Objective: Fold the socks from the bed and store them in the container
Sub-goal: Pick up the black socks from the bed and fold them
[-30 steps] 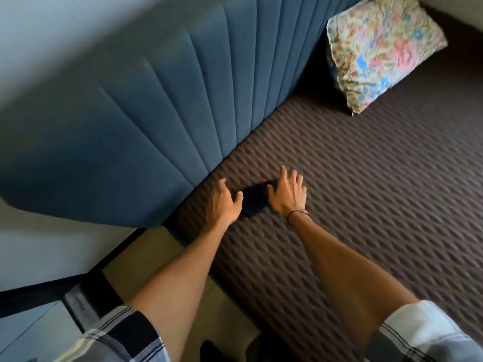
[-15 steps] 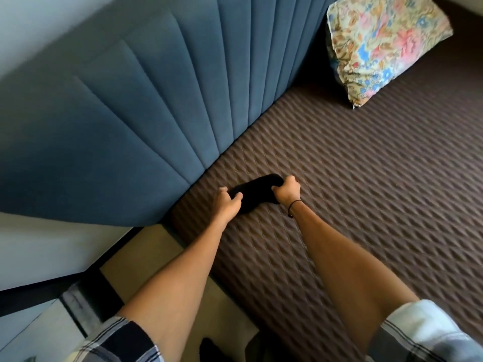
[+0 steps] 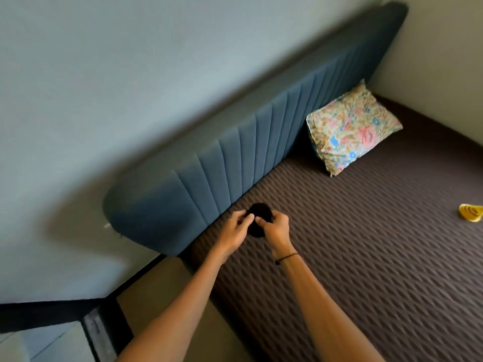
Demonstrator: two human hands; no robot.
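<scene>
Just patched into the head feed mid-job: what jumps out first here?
Both hands, left hand and right hand, grip a bunched black sock near the blue headboard. A floral pillow leans against the headboard farther along, and a yellow item lies on the brown bed cover at right.

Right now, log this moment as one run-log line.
stage: folding | left hand: on black sock bundle | right hand: on same bundle | bundle: held near headboard | yellow item: lying on bed | container: not visible
</scene>
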